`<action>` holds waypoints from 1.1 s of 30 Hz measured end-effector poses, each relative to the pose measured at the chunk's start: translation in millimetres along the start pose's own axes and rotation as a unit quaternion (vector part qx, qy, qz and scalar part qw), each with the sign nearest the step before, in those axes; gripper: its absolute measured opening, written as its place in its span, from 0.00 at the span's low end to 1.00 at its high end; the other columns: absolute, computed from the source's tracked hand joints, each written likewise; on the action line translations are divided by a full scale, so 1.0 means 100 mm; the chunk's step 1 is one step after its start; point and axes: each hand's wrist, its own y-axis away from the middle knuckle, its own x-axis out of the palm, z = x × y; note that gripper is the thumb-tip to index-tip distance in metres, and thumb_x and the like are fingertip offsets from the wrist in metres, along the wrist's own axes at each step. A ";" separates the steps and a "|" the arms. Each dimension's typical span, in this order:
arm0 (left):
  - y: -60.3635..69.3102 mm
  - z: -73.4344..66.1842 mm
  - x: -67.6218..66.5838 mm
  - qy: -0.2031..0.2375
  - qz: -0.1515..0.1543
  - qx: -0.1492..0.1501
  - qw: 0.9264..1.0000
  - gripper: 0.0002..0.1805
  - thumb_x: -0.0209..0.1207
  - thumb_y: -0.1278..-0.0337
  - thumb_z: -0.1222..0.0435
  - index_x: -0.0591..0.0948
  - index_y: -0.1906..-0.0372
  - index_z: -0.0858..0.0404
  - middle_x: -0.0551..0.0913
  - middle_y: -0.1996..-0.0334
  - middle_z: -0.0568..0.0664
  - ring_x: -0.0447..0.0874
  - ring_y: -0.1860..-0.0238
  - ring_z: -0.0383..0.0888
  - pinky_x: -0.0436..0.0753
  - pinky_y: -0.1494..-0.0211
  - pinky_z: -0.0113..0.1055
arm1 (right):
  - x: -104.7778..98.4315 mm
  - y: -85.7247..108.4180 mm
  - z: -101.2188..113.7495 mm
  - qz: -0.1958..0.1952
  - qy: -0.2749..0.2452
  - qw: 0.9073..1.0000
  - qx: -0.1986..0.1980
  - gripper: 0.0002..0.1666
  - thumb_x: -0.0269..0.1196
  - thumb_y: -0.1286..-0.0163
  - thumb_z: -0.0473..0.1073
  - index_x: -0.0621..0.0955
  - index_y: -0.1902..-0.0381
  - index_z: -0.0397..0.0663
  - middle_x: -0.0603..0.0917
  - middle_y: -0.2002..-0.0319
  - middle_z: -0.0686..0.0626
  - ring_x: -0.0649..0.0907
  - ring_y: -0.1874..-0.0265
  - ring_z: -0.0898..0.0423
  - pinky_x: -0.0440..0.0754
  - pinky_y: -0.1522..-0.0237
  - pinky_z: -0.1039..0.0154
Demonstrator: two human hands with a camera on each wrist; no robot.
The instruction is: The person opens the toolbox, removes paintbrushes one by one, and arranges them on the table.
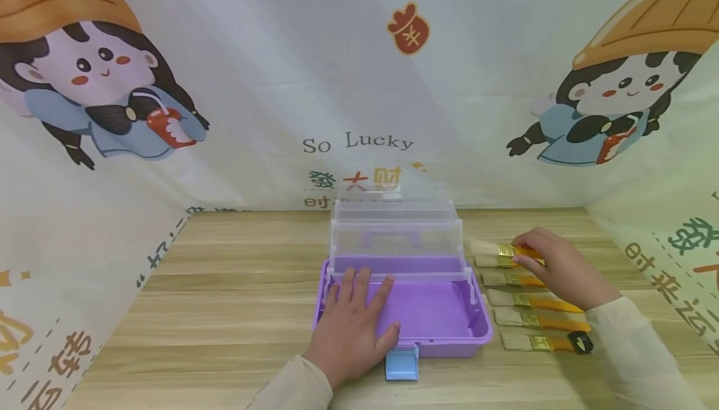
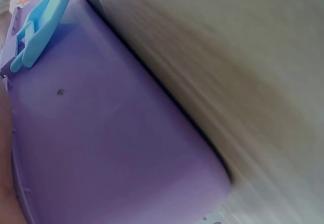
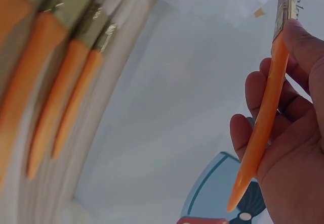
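Note:
My left hand (image 1: 355, 329) lies with spread, straight fingers over the front left part of an open purple plastic box (image 1: 427, 310). In the left wrist view the box's front wall fills much of the picture, and its light blue latch (image 2: 45, 27) hangs outward. My right hand (image 1: 564, 269) pinches a flat paintbrush (image 3: 268, 102) by its orange handle near the metal ferrule, bristles pointing left toward the box. That brush is raised over a row of similar paintbrushes (image 1: 528, 319) lying to the right of the box. The nearest brush has a black label (image 1: 580, 342) on its handle.
Behind the purple base stands the raised clear lid (image 1: 396, 213) with clear trays (image 1: 399, 266) folded up. The wooden tabletop (image 1: 224, 285) extends on both sides. A printed cloth backdrop (image 1: 269, 54) encloses the back and sides.

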 end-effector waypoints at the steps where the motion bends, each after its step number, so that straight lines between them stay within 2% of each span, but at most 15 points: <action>1: 0.00 0.00 0.00 -0.001 -0.001 0.001 1.000 0.38 0.42 0.33 0.38 0.62 0.23 0.52 0.62 0.31 0.64 0.58 0.30 0.66 0.63 0.34 0.64 | 0.00 0.03 -0.01 0.001 0.000 1.000 0.000 0.11 0.68 0.36 0.35 0.82 0.55 0.41 0.82 0.60 0.50 0.82 0.61 0.51 0.81 0.57 0.47; 6: 0.00 0.01 -0.02 -0.007 0.004 0.002 1.000 0.39 0.42 0.33 0.38 0.61 0.23 0.53 0.61 0.31 0.65 0.58 0.29 0.66 0.63 0.34 0.63 | 0.02 0.19 -0.03 0.008 -0.005 1.000 0.011 0.11 0.69 0.37 0.34 0.82 0.56 0.44 0.83 0.60 0.52 0.83 0.61 0.52 0.82 0.58 0.49; 16: 0.00 0.00 -0.01 -0.002 0.006 0.002 1.000 0.39 0.42 0.33 0.38 0.62 0.23 0.52 0.61 0.31 0.65 0.58 0.30 0.66 0.65 0.35 0.63 | 0.06 0.52 -0.04 0.024 0.014 1.000 -0.009 0.14 0.73 0.42 0.36 0.83 0.58 0.50 0.80 0.63 0.61 0.82 0.64 0.59 0.83 0.63 0.57; 20: 0.00 0.00 0.00 -0.006 0.003 0.003 1.000 0.39 0.42 0.33 0.37 0.62 0.23 0.53 0.62 0.31 0.65 0.58 0.30 0.66 0.66 0.35 0.63 | 0.06 0.62 -0.06 0.025 0.020 0.999 -0.021 0.16 0.74 0.44 0.36 0.83 0.57 0.50 0.82 0.61 0.59 0.82 0.64 0.60 0.83 0.63 0.59; 27: -0.02 -0.01 -0.01 -0.004 0.004 0.002 1.000 0.39 0.42 0.33 0.38 0.62 0.23 0.53 0.62 0.31 0.64 0.58 0.30 0.66 0.66 0.36 0.63 | 0.07 0.85 -0.12 0.076 -0.013 0.997 -0.002 0.13 0.70 0.38 0.41 0.82 0.56 0.54 0.80 0.59 0.63 0.78 0.62 0.67 0.81 0.63 0.62; 33: 0.00 -0.01 -0.02 0.003 0.009 0.000 1.000 0.39 0.42 0.33 0.38 0.62 0.23 0.53 0.62 0.31 0.65 0.58 0.30 0.66 0.67 0.36 0.63 | 0.14 1.06 -0.14 0.085 -0.006 0.996 -0.025 0.14 0.71 0.38 0.43 0.82 0.56 0.57 0.81 0.59 0.63 0.80 0.61 0.67 0.82 0.63 0.62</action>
